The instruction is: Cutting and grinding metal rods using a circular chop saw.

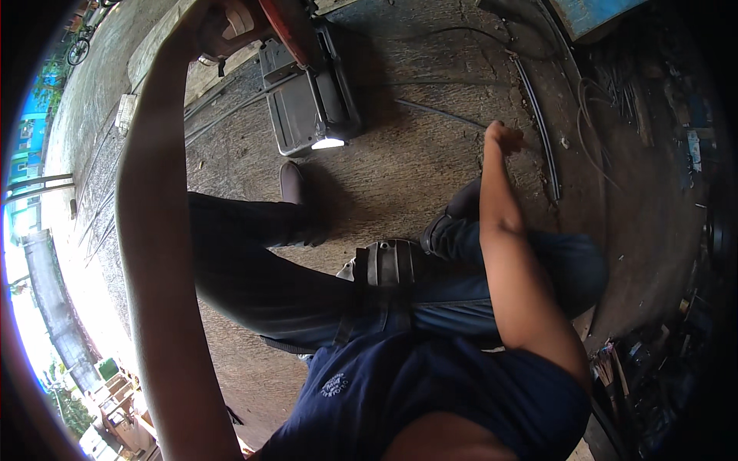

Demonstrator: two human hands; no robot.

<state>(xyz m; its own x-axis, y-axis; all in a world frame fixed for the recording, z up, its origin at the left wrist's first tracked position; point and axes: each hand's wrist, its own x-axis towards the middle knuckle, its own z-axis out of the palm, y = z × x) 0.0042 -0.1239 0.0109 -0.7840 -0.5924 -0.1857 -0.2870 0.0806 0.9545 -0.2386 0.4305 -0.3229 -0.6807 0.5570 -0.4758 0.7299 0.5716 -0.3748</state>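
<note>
My left arm reaches to the top edge, where my left hand (217,32) is closed at the handle of a cut-off saw; its fingers are partly cut off by the edge. The saw has a red arm (289,32) above a dark grey base (298,115), which stands on the ground ahead of my feet. A bright white patch shows at the base's near end. Out to the right, my right hand (504,137) is closed around one end of a thin metal rod (442,112). The rod's other end points left toward the saw, apart from its base.
My shoes (290,183) stand on rough ground between me and the saw. Long thin rods (542,127) and loose wires lie at right. A blue-topped block (600,17) is at the top right. Dark clutter (646,376) lines the lower right. Rods also lie left of the saw.
</note>
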